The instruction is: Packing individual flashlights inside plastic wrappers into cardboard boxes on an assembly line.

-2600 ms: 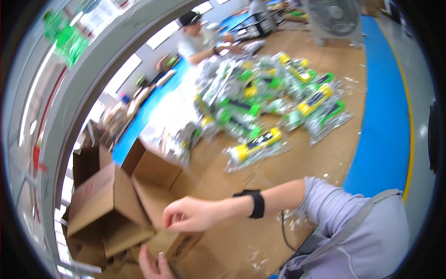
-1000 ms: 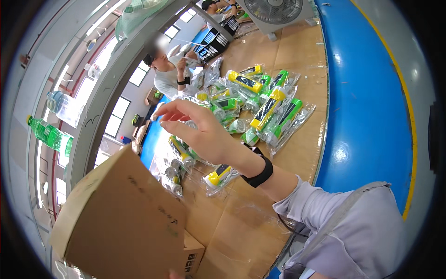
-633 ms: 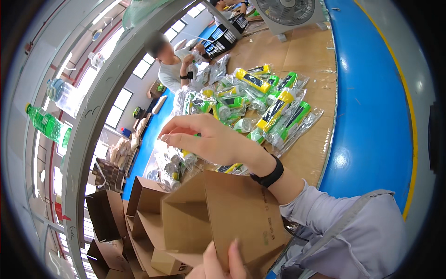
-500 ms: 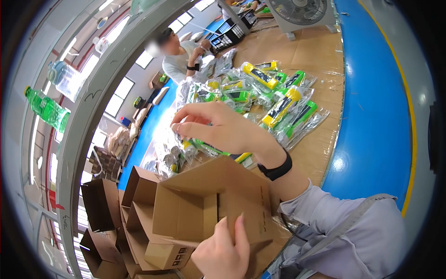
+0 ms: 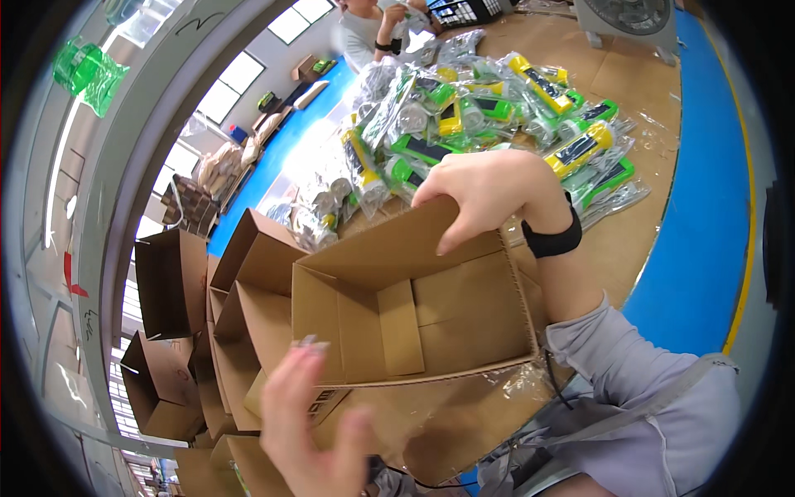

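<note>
An open cardboard box [image 5: 464, 323] faces up in front of me, with bare inner walls and bottom flaps visible. My right hand [image 5: 489, 195], a black band at its wrist, grips the box's far wall, thumb inside and fingers over the outer side. By the box's near left corner is my left hand [image 5: 310, 422], smeared by motion, its fingers apart and holding nothing I can make out. Beyond the box lies a heap of yellow [image 5: 575, 149] and green [image 5: 613, 182] flashlight-like items in clear plastic bags.
Several open cardboard boxes [image 5: 170, 282] stand at the left. A co-worker [image 5: 373, 33] is at the far side of the cardboard-covered table [image 5: 629, 74], near a black crate [image 5: 468, 10] and a fan [image 5: 629, 25]. A grey post [image 5: 149, 99] rises at the left.
My right hand has come down from above the heap onto the box's far wall. My left hand has left the box's edge and moved left. The box has turned, showing more of its inside.
</note>
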Demonstrator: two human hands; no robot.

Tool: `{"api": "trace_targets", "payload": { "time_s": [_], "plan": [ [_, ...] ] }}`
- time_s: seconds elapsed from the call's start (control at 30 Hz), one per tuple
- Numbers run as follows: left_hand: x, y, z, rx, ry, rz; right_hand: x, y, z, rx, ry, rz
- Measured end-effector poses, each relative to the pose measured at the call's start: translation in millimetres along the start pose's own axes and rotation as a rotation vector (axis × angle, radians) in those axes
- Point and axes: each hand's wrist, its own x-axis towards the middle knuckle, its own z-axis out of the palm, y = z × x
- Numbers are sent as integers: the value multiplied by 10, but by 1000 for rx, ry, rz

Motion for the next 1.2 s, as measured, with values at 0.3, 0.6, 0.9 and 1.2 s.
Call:
{"api": "trace_targets", "payload": {
  "time_s": [0.3, 0.6, 0.9, 1.2],
  "plan": [
    [-117, -1233, -281, -366, -413, 190, 496, -51, 247, 585, -469, -346],
    [-334, -1190, -623, -172, -743, 169, 711, 623, 673, -233, -470, 262],
    [-223, -1447, -619, -149, -656, -15, 842, 554, 1193, -330, -355, 274],
    [-151, -1567, -584, -170, -706, 107, 989, 579, 906, 332, -160, -72]
  ]
}}
